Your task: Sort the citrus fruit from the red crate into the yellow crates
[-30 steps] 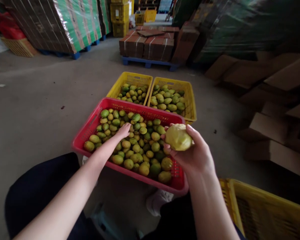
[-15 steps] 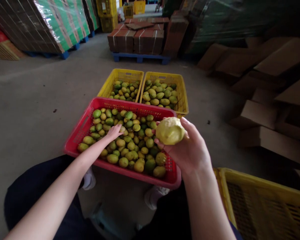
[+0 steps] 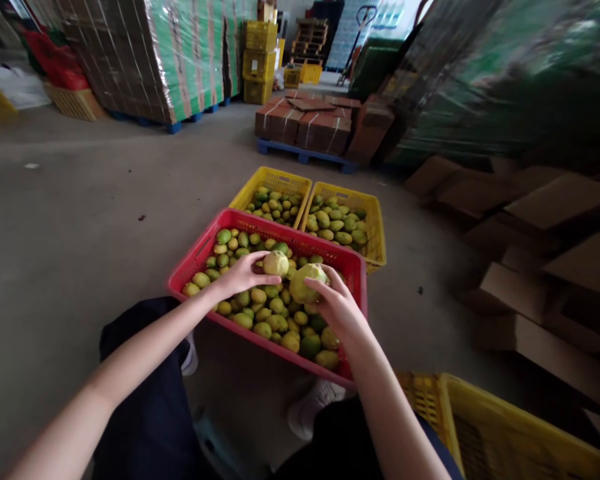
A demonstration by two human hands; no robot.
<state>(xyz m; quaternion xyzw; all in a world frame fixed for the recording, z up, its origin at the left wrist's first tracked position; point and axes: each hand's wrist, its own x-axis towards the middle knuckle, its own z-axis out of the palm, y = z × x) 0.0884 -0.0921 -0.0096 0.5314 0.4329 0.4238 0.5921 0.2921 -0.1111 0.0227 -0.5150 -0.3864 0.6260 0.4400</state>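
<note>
My left hand (image 3: 247, 275) grips a small pale yellow lemon (image 3: 275, 264) between thumb and fingers. Close beside it, my right hand (image 3: 336, 300) is closed around a larger, bumpy yellow-green lemon (image 3: 306, 283). Both fruits are held above a red crate (image 3: 200, 250), a wide plastic one with slotted sides. Many green and yellow lemons (image 3: 263, 330) fill this crate, some hidden by my hands and forearms.
Two yellow crates (image 3: 375, 230) of similar fruit stand just beyond the red one. Another yellow crate (image 3: 485, 400) is at my lower right. Cardboard boxes (image 3: 525, 287) lie along the right. Farther back, a blue pallet (image 3: 305, 153) carries stacked flat cartons.
My left hand has lifted a small lemon out of the red crate. My right hand has moved left and away from me with its large lemon, toward the left hand. The view has tilted up.
</note>
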